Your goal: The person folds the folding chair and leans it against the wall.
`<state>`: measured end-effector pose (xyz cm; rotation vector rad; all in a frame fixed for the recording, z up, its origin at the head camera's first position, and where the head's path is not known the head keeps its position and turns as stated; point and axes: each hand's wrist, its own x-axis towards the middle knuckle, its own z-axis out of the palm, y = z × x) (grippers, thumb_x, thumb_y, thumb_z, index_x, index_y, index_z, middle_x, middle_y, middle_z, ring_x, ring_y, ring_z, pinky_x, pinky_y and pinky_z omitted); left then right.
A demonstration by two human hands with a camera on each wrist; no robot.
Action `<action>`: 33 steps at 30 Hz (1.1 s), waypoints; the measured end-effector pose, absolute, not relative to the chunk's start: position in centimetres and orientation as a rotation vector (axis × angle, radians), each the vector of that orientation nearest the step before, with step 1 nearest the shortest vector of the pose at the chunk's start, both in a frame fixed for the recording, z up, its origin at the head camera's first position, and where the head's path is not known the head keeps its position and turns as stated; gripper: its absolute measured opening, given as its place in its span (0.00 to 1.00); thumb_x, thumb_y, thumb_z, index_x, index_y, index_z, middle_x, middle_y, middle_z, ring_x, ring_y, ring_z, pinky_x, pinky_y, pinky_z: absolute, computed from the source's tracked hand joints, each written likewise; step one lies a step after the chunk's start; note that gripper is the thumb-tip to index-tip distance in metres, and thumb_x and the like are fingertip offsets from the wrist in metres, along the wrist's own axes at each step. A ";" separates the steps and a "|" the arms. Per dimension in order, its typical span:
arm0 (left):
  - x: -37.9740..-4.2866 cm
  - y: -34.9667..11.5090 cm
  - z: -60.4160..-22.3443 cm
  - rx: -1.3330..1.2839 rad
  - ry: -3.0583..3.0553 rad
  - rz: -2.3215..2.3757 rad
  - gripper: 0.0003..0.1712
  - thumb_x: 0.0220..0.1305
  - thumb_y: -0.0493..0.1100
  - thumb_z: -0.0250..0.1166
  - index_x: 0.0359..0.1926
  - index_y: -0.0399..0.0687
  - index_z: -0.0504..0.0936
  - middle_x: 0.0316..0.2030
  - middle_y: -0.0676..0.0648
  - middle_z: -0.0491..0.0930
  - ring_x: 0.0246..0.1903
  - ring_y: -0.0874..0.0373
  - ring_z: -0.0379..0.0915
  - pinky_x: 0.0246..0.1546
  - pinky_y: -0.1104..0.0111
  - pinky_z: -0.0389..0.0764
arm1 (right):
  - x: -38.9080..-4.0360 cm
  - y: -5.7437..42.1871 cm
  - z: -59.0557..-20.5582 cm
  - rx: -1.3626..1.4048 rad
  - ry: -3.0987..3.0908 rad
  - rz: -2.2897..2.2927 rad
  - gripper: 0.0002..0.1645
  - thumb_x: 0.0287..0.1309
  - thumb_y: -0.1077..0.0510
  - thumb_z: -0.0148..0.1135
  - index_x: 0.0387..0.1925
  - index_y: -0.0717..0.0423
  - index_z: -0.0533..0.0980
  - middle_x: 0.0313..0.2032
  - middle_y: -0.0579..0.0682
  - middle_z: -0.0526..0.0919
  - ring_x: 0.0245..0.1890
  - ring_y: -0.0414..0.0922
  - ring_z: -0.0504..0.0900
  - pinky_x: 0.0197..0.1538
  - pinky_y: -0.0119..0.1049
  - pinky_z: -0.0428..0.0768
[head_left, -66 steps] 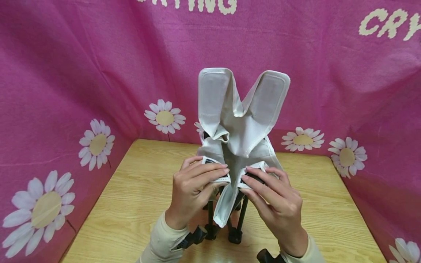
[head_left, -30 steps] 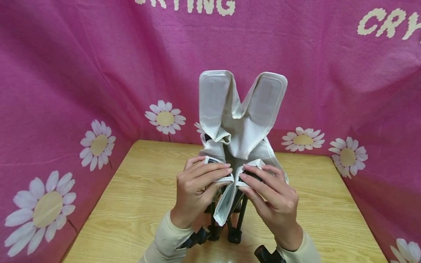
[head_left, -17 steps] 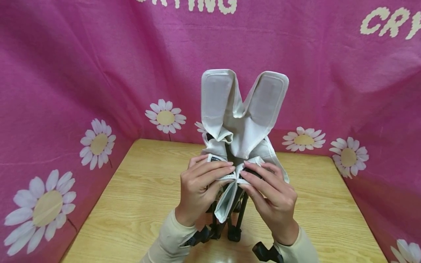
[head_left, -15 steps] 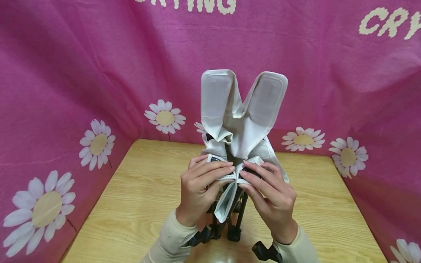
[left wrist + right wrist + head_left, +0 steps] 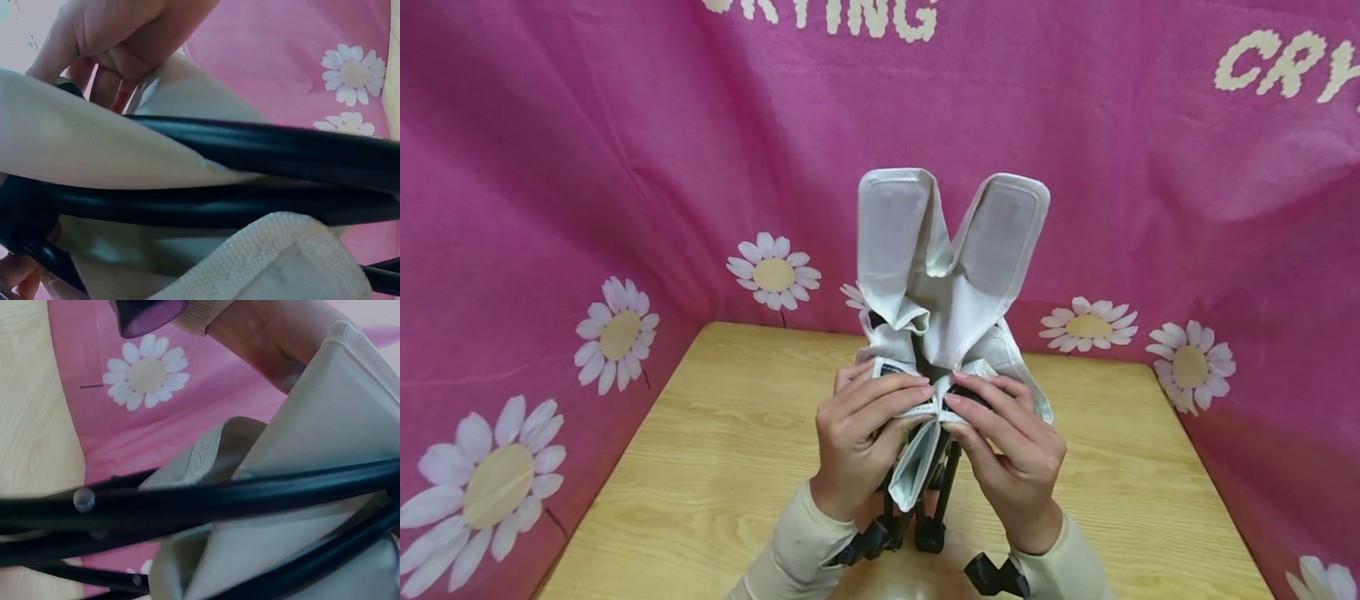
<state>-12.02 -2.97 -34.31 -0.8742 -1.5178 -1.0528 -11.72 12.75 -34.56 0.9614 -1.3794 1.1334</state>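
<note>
A small folding chair with cream cloth (image 5: 891, 229) and a black tube frame (image 5: 948, 483) stands half folded on the table. My left hand (image 5: 857, 437) grips its near left corner, fingers over the white-edged cloth and thumb below. On the near right corner, my right hand (image 5: 1017, 454) holds on the same way. These two corners meet between my fingertips, and a cloth fold hangs under them. Two cloth flaps rise behind like ears. In the left wrist view black tubes (image 5: 300, 147) cross close before the cloth; in the right wrist view cloth (image 5: 325, 425) partly hides my right hand.
The chair stands on a light wooden table (image 5: 722, 467). A pink cloth backdrop (image 5: 625, 150) with white daisies and lettering encloses the back and both sides. Black wrist mounts (image 5: 996, 575) sit on both sleeves.
Both hands have drawn toward each other, bringing the two near corners of the chair from a gap to touching. The legs have come slightly closer together. My grip stays the same.
</note>
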 end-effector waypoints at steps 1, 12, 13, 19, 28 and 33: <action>-11.9 -3.0 -34.4 -0.874 -1.507 -1.052 0.07 0.54 0.35 0.71 0.36 0.40 0.88 0.35 0.44 0.86 0.36 0.54 0.83 0.42 0.54 0.75 | -11.6 12.7 -34.7 0.958 -1.373 1.142 0.14 0.54 0.60 0.70 0.31 0.72 0.84 0.35 0.66 0.85 0.39 0.56 0.85 0.51 0.47 0.74; -11.4 -2.9 -35.2 -0.879 -1.464 -1.062 0.06 0.59 0.39 0.69 0.35 0.39 0.87 0.34 0.43 0.85 0.36 0.51 0.82 0.43 0.52 0.74 | -10.7 12.0 -35.5 0.910 -1.327 1.216 0.14 0.52 0.61 0.71 0.30 0.73 0.83 0.35 0.68 0.84 0.39 0.56 0.84 0.53 0.47 0.73; -11.5 -2.9 -35.2 -0.883 -1.465 -1.059 0.07 0.59 0.39 0.69 0.35 0.39 0.87 0.35 0.43 0.85 0.36 0.51 0.82 0.43 0.52 0.74 | -10.6 11.9 -35.5 0.905 -1.329 1.216 0.14 0.52 0.61 0.71 0.30 0.73 0.83 0.35 0.68 0.84 0.40 0.56 0.84 0.53 0.47 0.73; -11.6 -3.0 -35.7 -0.909 -1.521 -0.982 0.14 0.65 0.42 0.64 0.45 0.36 0.85 0.44 0.40 0.84 0.44 0.49 0.81 0.50 0.49 0.73 | -10.4 12.1 -35.0 0.872 -1.368 1.170 0.17 0.57 0.59 0.68 0.32 0.74 0.82 0.37 0.70 0.83 0.42 0.57 0.83 0.55 0.45 0.74; -11.4 -4.1 -36.8 -0.914 -1.701 -0.804 0.26 0.71 0.42 0.55 0.62 0.27 0.68 0.60 0.34 0.72 0.56 0.43 0.72 0.58 0.45 0.67 | -9.7 12.2 -35.6 0.781 -1.490 1.036 0.23 0.65 0.57 0.60 0.49 0.77 0.76 0.47 0.70 0.80 0.49 0.60 0.77 0.59 0.41 0.70; -11.3 -5.1 -38.1 -0.942 -1.751 -0.756 0.31 0.68 0.40 0.54 0.67 0.27 0.60 0.64 0.29 0.63 0.63 0.39 0.63 0.60 0.44 0.65 | -9.5 12.6 -36.0 0.763 -1.505 0.970 0.27 0.64 0.57 0.62 0.52 0.78 0.73 0.50 0.73 0.77 0.51 0.63 0.76 0.61 0.44 0.69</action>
